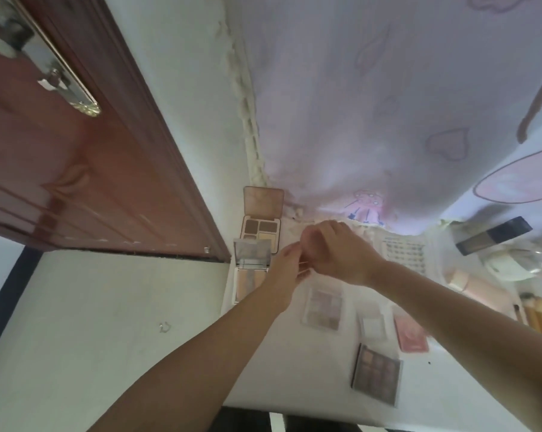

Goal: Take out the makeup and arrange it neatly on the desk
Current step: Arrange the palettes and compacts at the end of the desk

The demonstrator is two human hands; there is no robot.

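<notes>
My left hand (283,274) and my right hand (335,251) meet over the back left of the white desk (294,369). Between them they pinch a thin pale stick-like item (304,267), too small to name. Just left of my hands lie two open palettes: a brown-toned one (261,229) with its lid up, and a white one (251,272) with a mirror lid. Nearer me lie a clear eyeshadow palette (323,308), a small clear case (372,322), a pink compact (411,335) and a dark-framed palette (376,374).
A brown door (76,166) and white wall stand to the left. A lilac patterned curtain (388,104) hangs behind the desk. At the right are a lash tray (405,254), a dark tube (494,235), a pink bottle (475,286), a white round item (513,263) and brushes (538,319).
</notes>
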